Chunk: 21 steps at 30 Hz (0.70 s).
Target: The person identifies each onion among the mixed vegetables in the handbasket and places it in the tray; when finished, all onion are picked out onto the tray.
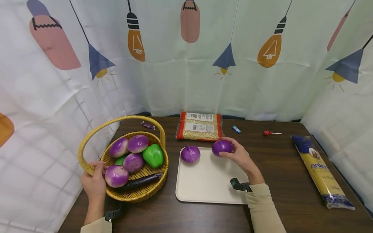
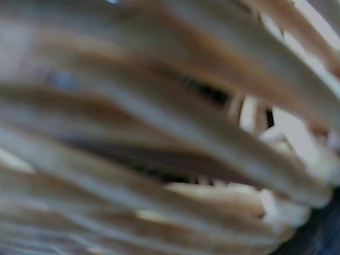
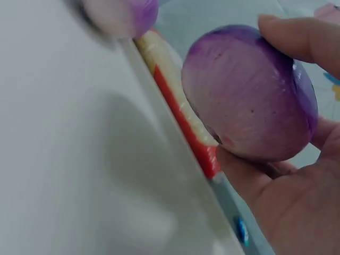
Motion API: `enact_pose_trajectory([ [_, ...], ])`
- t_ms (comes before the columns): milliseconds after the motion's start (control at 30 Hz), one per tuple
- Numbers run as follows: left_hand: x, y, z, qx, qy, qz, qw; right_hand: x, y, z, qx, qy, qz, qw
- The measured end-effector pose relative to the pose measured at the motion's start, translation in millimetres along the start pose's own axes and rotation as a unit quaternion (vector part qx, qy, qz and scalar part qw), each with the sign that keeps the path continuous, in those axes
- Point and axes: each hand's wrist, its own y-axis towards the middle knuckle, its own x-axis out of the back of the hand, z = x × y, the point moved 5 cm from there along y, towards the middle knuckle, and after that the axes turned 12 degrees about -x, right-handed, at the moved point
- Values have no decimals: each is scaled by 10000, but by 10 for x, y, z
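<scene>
My right hand (image 1: 240, 157) holds a purple onion (image 1: 222, 148), fingers and thumb around its sides, over the far right part of a white tray (image 1: 204, 184). In the right wrist view the onion (image 3: 249, 95) shows a pale, streaked underside. Another purple onion (image 1: 190, 154) sits at the tray's far left corner. My left hand (image 1: 94, 183) grips the yellow wicker basket (image 1: 151, 194) by its left rim, near the handle's base. Inside are several purple-and-white onions (image 1: 116, 176), a green bell pepper (image 1: 153, 156) and a dark eggplant (image 1: 142, 182). Blurred wicker (image 2: 159, 117) fills the left wrist view.
Behind the tray lies a red-edged bag of grain (image 1: 199, 126). Small wrapped sweets (image 1: 236, 129) and a red lollipop (image 1: 266, 133) lie toward the back. A long yellow and blue pasta packet (image 1: 319, 168) is at the right edge. A printed curtain (image 1: 186, 81) hangs behind the table.
</scene>
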Motion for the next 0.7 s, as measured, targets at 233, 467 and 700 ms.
enact_pose_trajectory([
  [233, 20, -2, 15, 53, -94, -18, 9999, -21, 77, -180, -181, -387, 150, 9990],
  [467, 10, -21, -1, 11, -88, -20, 10000, 5, 74, -234, -53, -899, 122, 9959],
  [700, -4, -15, 10, 39, -54, -2, 10000, -1, 45, -209, -54, -1005, 362, 9943],
])
